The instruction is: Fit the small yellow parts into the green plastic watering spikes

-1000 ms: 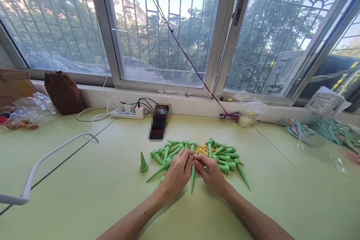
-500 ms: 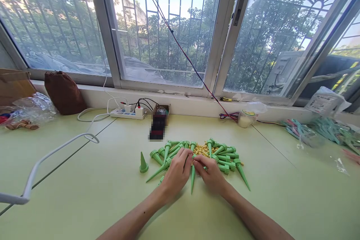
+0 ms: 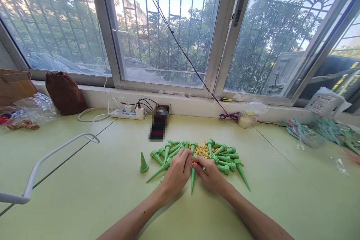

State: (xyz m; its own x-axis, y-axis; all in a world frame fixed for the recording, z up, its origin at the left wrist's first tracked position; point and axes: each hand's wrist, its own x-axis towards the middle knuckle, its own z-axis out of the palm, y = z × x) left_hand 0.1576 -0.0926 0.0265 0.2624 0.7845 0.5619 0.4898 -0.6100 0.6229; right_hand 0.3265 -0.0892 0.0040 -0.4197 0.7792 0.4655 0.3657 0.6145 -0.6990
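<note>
A green plastic watering spike (image 3: 192, 182) hangs point toward me between my hands, its long cone below my fingers. My left hand (image 3: 177, 168) is closed round its upper end. The fingertips of my right hand (image 3: 210, 172) are pinched together at the same end, touching or almost touching my left fingers; what they hold is hidden. Around and behind my hands lie several more green spikes (image 3: 227, 157) with ribbed caps. A heap of small yellow pegs (image 3: 203, 150) sits among them. One short green cone (image 3: 143, 164) stands upright on its cap to the left.
A white cable arm (image 3: 53, 153) crosses the table's left side. Along the sill stand a power strip (image 3: 128, 114), a small box (image 3: 163, 111), a brown pouch (image 3: 64, 93) and a jar (image 3: 246, 118). Bagged teal items (image 3: 306, 131) lie at the right.
My right fingers have shifted slightly at the spike's upper end. My left hand and the spike stay nearly where they were.
</note>
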